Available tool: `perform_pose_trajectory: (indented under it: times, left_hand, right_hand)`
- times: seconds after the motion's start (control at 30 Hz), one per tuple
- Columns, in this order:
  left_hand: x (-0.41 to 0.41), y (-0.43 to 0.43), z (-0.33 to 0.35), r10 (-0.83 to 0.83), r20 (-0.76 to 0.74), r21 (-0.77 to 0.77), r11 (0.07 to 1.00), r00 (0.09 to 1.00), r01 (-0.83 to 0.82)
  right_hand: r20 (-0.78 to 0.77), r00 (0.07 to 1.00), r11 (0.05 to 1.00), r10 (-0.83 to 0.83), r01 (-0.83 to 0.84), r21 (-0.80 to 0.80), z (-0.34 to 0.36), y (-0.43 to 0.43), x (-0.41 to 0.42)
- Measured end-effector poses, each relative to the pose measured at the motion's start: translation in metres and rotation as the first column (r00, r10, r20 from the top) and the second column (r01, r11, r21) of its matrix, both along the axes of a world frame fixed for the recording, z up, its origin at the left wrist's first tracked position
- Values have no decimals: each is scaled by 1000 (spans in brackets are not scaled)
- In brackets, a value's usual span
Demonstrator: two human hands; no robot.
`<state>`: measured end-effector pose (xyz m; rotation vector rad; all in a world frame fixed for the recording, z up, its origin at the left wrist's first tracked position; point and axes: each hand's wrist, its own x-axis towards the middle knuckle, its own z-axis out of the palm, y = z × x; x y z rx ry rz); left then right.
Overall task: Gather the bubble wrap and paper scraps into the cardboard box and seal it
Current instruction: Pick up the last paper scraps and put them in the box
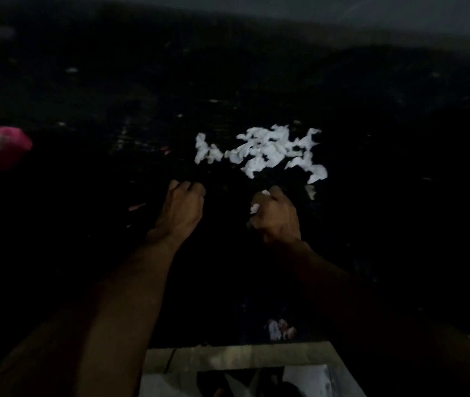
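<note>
The scene is very dark. A loose heap of white paper scraps lies on a black surface just beyond my hands. My right hand is closed into a fist with white scraps showing between its fingers. My left hand is curled shut to the left of it, and nothing is visible in it. The open cardboard box sits at the bottom edge below my forearms, with pale material inside. No bubble wrap can be made out.
A pink and orange object lies at the far left. Small pale flecks dot the dark surface further back. A small pale and reddish item sits just beyond the box rim.
</note>
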<state>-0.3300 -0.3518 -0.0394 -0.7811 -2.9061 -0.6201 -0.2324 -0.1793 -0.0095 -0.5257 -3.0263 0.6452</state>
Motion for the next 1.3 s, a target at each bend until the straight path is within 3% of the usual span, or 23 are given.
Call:
perform_pose_trajectory:
  times: [0.13, 0.23, 0.5, 0.6, 0.7, 0.9, 0.97, 1.1, 1.3]
  left_hand:
    - [-14, 53, 26, 67, -42, 66, 996, 997, -64]
    - [-24, 84, 34, 112, -28, 106, 988, 993, -109]
    - [-38, 130, -6, 153, 36, 62, 986, 988, -155]
    - [-42, 144, -24, 192, 89, -7, 981, 977, -192]
    - [-38, 148, -45, 236, 167, -33, 972, 957, -233]
    - [-35, 150, -46, 231, 11, 204, 952, 973, -228]
    - [-32, 152, -38, 175, -25, 202, 965, 984, -166]
    - [-32, 151, -20, 111, 62, 128, 985, 992, -119]
    - [-58, 126, 13, 370, 41, 169, 913, 928, -372]
  right_hand:
    - [-203, 955, 972, -214, 229, 53, 22, 51, -7]
    - [-290, 920, 950, -265, 301, 86, 26, 86, -26]
    - [-136, 985, 967, -103, 131, 216, -24, 147, -70]
    - [-84, 996, 982, -37, 52, 183, -52, 158, -69]
    - [-193, 981, 991, -14, 39, 126, -77, 160, -65]
    - [-276, 958, 997, -82, 81, -12, -78, 157, -74]
    - [-269, 959, 996, -86, 82, -26, -71, 152, -78]
    - [-207, 973, 991, -103, 82, -109, -60, 146, -72]
    - [-391, 896, 966, -210, 129, -223, -28, 134, -82]
